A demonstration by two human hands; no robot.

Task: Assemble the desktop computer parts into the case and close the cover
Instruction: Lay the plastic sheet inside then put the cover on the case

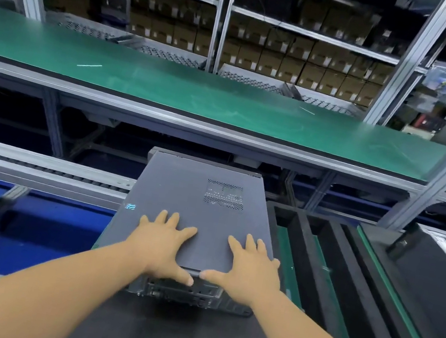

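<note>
Under my left hand (162,243) and my right hand (248,265) the dark grey sheet-metal case cover (194,208) looked matt and smooth, broken only by 1 perforated vent patch (224,195). The case sat on a black matt mat (171,335) that looked like rubber. Beyond, the green bench top (199,96) had a faint sheen, edged by brushed aluminium framing (193,126). Brown cardboard boxes (315,75) looked dull.
</note>
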